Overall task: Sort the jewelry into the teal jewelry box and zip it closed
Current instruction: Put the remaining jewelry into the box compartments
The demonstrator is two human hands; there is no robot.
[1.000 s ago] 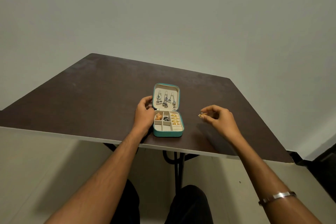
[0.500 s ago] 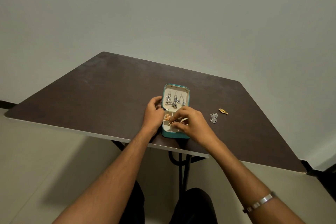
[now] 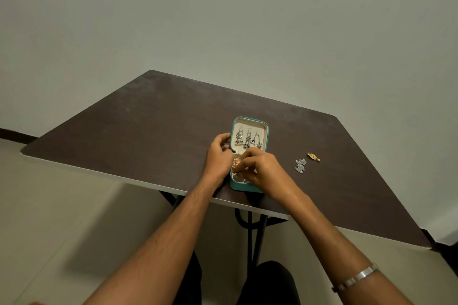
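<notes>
Teal jewelry box (image 3: 247, 187) lies open near the front edge of the dark table (image 3: 148, 131), its lid (image 3: 250, 122) standing up at the far side with three silver dangling earrings (image 3: 248, 140) hung in a row on the cream lining. Left hand (image 3: 219, 156) grips the box's left side where lid meets tray, fingers curled round the edge. Right hand (image 3: 262, 169) is curled over the tray's compartments, its fingertips pinching a small gold piece (image 3: 236, 170) low inside the tray; which compartment cannot be told, since the hand hides most of them. A coppery piece (image 3: 236, 161) shows in the tray's far left corner. Out on the table, to the right of the box and apart from it, lie a silver cluster piece (image 3: 300, 165) and, just beyond it, a gold brooch-like piece (image 3: 313, 156). A metal bangle (image 3: 357, 277) circles the right forearm.
</notes>
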